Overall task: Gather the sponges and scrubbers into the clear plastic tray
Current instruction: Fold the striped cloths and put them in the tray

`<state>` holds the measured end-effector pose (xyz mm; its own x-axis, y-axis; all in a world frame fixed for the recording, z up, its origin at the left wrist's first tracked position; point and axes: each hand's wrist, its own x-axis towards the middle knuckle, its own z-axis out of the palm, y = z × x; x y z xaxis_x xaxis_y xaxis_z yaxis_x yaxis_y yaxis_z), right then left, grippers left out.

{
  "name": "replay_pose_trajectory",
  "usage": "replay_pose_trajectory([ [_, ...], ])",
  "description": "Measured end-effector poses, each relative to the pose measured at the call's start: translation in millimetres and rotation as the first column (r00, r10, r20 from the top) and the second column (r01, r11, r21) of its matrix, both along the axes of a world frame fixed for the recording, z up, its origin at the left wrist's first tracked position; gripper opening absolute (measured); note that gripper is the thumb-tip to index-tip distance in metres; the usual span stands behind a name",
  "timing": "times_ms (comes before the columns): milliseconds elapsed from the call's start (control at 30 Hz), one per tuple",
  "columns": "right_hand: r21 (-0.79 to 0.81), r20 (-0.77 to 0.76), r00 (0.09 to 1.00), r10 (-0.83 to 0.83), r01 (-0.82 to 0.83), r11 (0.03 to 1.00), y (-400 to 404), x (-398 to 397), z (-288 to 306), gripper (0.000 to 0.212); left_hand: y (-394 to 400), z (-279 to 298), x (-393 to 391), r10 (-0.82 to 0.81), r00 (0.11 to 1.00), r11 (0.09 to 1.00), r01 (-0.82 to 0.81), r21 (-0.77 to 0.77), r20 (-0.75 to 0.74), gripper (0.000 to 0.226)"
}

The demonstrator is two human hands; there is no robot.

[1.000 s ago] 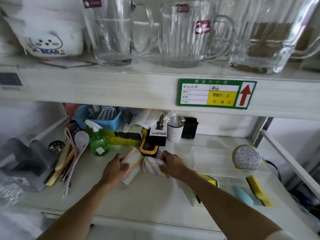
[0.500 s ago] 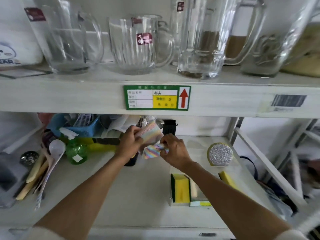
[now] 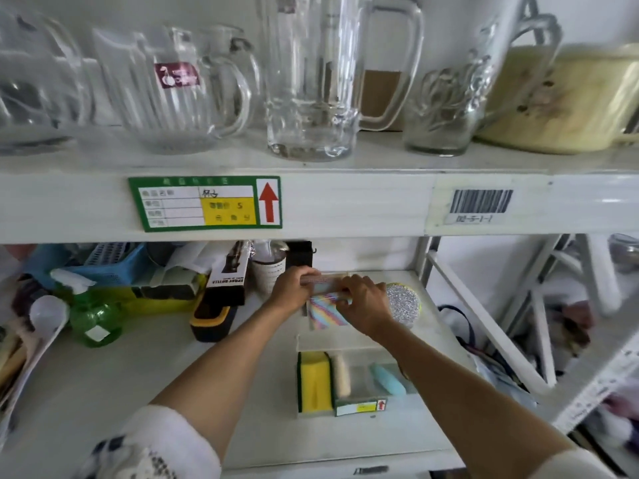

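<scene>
My left hand [image 3: 294, 288] and my right hand [image 3: 363, 305] both grip rainbow-striped sponges [image 3: 326, 311] over the far end of the clear plastic tray [image 3: 332, 344] on the lower shelf. Each hand seems to hold one piece, pressed close together. A silver glitter scrubber [image 3: 404, 300] sits just right of my right hand. In the tray's near end stand a yellow-green sponge [image 3: 314, 378], a cream sponge [image 3: 342, 375] and a light blue sponge [image 3: 387, 378].
A black and yellow holder [image 3: 212, 319], a spray bottle box [image 3: 230, 274], a green pump bottle [image 3: 95, 319] and a blue basket [image 3: 110, 261] crowd the shelf's left. Glass mugs [image 3: 311, 81] stand on the upper shelf. The shelf frame [image 3: 484, 323] slants along the right.
Both hands carried the rainbow sponges rightward and down from mid-air to the tray's far end. The head view shifted right.
</scene>
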<state>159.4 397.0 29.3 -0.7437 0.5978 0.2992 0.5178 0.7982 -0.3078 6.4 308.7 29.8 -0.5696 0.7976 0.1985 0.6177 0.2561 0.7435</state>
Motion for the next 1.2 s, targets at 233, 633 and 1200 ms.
replay_pose_trajectory([
  [233,-0.034,0.125,0.992,0.016,-0.012,0.999,12.2,2.3,-14.9,0.03,20.2,-13.2,0.3,0.01,0.997,0.994,-0.001,-0.111,0.074,0.03],
  [633,-0.103,0.168,0.985,0.023,-0.006,0.995,19.2,1.2,-27.1,0.034,41.5,-22.7,10.8,0.009,0.976,0.993,0.017,-0.113,0.219,0.019],
  [1200,0.119,0.022,0.998,0.058,-0.061,0.991,5.1,12.6,-34.9,0.036,1.6,-24.7,19.9,0.035,0.998,0.999,-0.034,0.016,-0.06,0.026],
])
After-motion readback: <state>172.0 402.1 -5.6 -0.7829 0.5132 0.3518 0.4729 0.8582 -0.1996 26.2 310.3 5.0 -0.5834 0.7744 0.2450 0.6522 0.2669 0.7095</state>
